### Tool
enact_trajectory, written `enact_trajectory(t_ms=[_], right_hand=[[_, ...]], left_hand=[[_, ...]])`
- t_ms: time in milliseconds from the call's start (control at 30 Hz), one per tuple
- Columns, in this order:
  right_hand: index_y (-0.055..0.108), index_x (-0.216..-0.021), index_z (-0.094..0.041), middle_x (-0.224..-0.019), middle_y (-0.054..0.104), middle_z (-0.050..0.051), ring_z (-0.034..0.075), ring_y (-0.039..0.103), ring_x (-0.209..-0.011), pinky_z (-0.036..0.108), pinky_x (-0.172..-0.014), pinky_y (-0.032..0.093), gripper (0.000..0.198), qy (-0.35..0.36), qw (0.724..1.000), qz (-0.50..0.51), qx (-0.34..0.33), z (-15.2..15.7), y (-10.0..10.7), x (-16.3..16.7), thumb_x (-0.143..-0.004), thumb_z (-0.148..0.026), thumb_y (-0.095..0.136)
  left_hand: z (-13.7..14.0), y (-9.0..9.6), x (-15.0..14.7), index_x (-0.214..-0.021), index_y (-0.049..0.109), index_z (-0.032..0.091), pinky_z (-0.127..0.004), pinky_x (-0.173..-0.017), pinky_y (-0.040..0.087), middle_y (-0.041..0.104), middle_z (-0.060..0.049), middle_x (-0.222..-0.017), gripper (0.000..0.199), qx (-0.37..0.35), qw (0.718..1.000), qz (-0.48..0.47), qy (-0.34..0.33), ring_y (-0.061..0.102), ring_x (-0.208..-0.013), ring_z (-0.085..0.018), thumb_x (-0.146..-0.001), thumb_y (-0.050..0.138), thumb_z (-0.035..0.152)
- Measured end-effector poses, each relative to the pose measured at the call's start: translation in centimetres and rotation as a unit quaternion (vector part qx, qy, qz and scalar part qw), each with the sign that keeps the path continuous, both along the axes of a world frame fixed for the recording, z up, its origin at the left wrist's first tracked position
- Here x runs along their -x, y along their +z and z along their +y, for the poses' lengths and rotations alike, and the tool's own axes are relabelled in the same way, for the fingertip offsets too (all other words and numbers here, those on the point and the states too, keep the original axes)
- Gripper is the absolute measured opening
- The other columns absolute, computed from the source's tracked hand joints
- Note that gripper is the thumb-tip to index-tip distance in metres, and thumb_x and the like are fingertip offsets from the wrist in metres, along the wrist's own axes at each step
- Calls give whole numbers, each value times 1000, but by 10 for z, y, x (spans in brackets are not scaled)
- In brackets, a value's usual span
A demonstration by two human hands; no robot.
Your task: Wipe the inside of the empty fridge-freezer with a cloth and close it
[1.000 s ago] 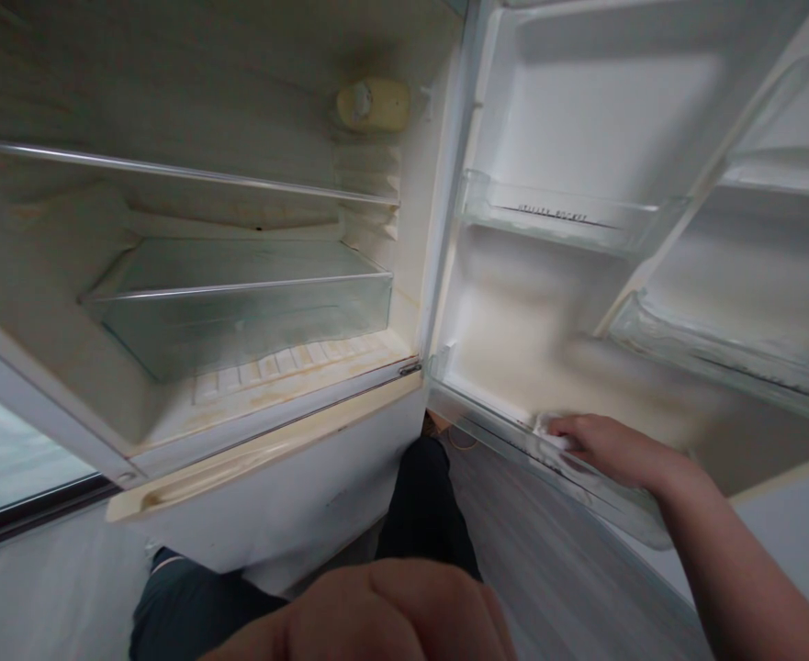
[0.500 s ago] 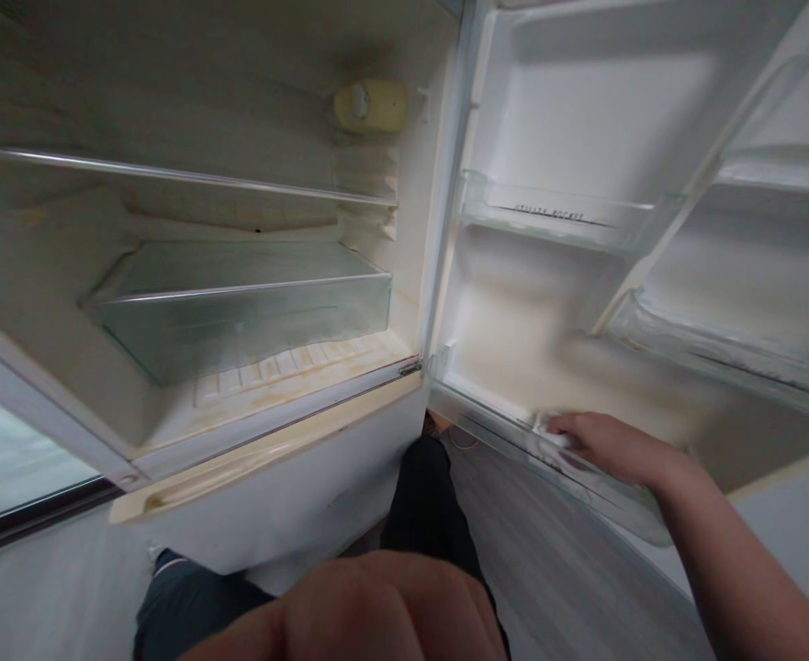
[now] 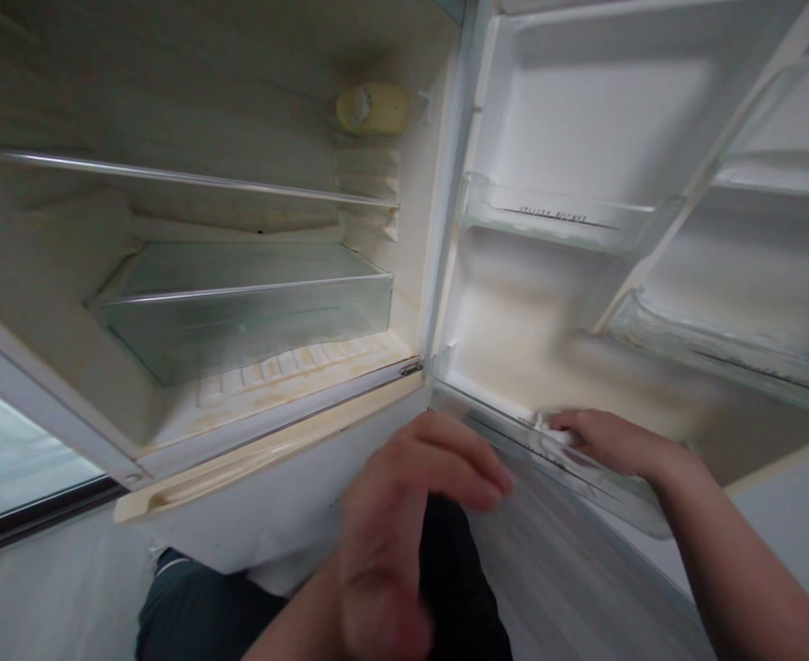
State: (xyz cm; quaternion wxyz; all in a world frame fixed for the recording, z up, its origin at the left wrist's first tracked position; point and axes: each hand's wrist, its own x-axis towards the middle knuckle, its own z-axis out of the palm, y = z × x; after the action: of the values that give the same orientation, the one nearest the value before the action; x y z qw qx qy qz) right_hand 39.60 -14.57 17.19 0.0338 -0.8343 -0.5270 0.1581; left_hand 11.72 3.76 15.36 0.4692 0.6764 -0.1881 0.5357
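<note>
My right hand (image 3: 603,439) is closed on a crumpled white cloth (image 3: 550,430), partly hidden by the fingers. It presses the cloth at the lowest clear door bin (image 3: 514,439) of the open fridge door (image 3: 507,303). In front of the fridge, my left hand (image 3: 410,514) is raised over my legs. Its fingers curve towards the right with the thumb apart, and it holds nothing.
Inside the fridge are a clear drawer (image 3: 252,321), a glass shelf edge (image 3: 190,177) and a yellowish container (image 3: 383,108) with a pale cap. Below lies a white drawer front (image 3: 252,523) with a cream handle (image 3: 273,450). More bins (image 3: 556,220) line the door.
My left hand has risen from the bottom edge, and its fingers have unfolded towards the right. My right hand stays at the lowest door bin with the cloth.
</note>
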Motion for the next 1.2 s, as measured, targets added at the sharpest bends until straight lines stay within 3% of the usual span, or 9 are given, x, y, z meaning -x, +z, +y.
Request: enact_trajectory(t_ms=[100,200,333,500,700,800,933,1067,1200], right_hand=[[73,-113,-19,-118,72,12,29,67,-107,38,-94,48,37,-11,1000,-22,17,5,-4,-9,-81,-29,58],[73,-117,-16,-123,70,14,31,65,-112,40,-99,47,43,7,999,-22,25,7,-8,-23,-78,-26,60],[74,-115,-16,-121,70,13,28,64,-111,37,-100,47,42,14,1000,-6,5,4,-9,-37,-77,-28,62],[73,-102,-15,-107,71,10,24,63,-99,32,-90,47,32,45,999,8,14,4,-7,-40,-75,-23,57],[71,-97,-13,-95,70,7,19,62,-89,29,-83,45,27,122,989,71,51,27,6,-37,-77,-21,55],[68,-104,-13,-98,68,7,19,60,-89,30,-84,45,29,125,990,46,-44,57,15,-27,-85,-32,56],[61,-98,-14,-95,65,8,20,57,-86,33,-82,46,33,33,962,49,-266,113,10,-4,-88,-44,53],[53,-112,-17,-109,65,10,22,60,-96,36,-85,52,40,-68,869,197,-449,167,-5,14,-89,-50,51],[33,-139,-17,-138,54,16,23,58,-120,40,-100,52,55,-64,780,241,-574,209,2,17,-96,-51,40]], left_hand=[[19,-17,-43,-122,60,23,-43,-99,52,69,-10,-118,35,-142,974,73,161,64,-112,-24,-97,55,47],[38,-52,-74,-133,58,19,-52,-115,41,55,-17,-147,53,-263,896,212,289,48,-140,-33,-94,58,56],[43,-85,-89,-141,54,20,-51,-118,39,46,-16,-157,58,-323,863,253,294,37,-150,-30,-95,57,54],[36,-87,-97,-152,41,17,-54,-122,33,50,-16,-154,71,-311,858,258,318,39,-149,-31,-96,52,59],[31,-95,-108,-157,33,17,-58,-124,26,45,-18,-157,86,-308,843,266,351,32,-153,-34,-89,63,60],[27,-99,-108,-158,30,17,-58,-124,26,43,-18,-158,89,-304,843,263,357,29,-154,-35,-88,63,60],[26,-101,-109,-158,31,16,-59,-124,26,41,-19,-160,88,-299,844,256,364,28,-154,-36,-89,62,61],[28,-102,-110,-158,31,16,-59,-123,28,42,-19,-159,88,-301,843,254,367,31,-153,-36,-88,62,60],[29,-103,-111,-159,29,17,-59,-123,28,43,-18,-158,88,-302,842,256,367,29,-154,-35,-89,63,58]])
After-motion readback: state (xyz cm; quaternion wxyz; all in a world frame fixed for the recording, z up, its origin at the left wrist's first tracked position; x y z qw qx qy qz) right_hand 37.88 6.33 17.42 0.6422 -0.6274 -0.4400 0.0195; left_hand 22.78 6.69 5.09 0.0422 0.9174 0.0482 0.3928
